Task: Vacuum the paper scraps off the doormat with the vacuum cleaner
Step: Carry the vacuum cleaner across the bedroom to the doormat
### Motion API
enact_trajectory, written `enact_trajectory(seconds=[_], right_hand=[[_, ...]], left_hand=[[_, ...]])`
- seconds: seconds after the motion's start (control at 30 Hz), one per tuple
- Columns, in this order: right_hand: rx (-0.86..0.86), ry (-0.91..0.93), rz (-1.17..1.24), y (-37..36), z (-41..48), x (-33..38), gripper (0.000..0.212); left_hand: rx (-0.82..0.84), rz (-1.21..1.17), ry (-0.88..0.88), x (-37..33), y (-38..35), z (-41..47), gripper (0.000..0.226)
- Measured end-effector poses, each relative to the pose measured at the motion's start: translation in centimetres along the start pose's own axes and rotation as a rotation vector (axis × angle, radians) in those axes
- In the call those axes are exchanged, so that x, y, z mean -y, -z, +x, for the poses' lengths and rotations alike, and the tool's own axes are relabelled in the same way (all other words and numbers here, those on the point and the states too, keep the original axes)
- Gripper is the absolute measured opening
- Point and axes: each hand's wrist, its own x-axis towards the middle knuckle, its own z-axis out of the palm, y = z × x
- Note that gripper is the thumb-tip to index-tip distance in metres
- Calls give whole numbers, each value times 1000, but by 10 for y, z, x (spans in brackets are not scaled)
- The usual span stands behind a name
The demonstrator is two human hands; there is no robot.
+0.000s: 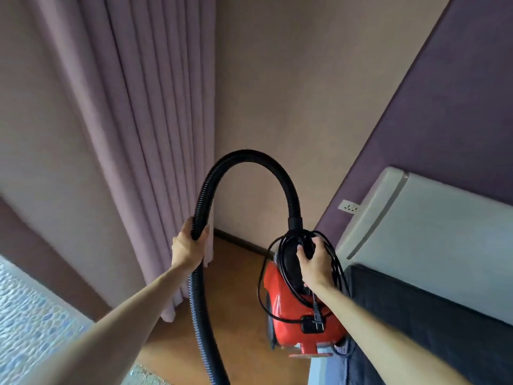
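A red canister vacuum cleaner (294,309) hangs in the air at centre right. My right hand (315,262) grips its black top handle, with the black power cord (337,262) looped around the handle and its plug dangling against the red body. A black ribbed hose (249,157) arches up from the vacuum's top and comes down on the left. My left hand (187,247) holds the hose where it descends, and the rest of the hose runs down out of the frame's bottom. A grey speckled mat edge (144,375) shows at the bottom. No paper scraps are visible.
Mauve curtains (133,134) hang on the left down to the wooden floor (236,301). A beige wall corner lies ahead. On the right stand a white appliance (433,232) and a dark padded surface (433,329), with a wall socket (348,207) beside them. A pale textured surface (25,315) is at lower left.
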Motion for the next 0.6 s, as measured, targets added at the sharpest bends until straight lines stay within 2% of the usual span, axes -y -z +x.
enact_trajectory(seconds=[0.33,0.6], right_hand=[[368,72,-9,-81,92,-29,20],[622,232,-52,-142,98,-59,26]], left_hand=[[-307,14,237,59,-49,21,23],[-577,77,482,120,-71,-35,33]])
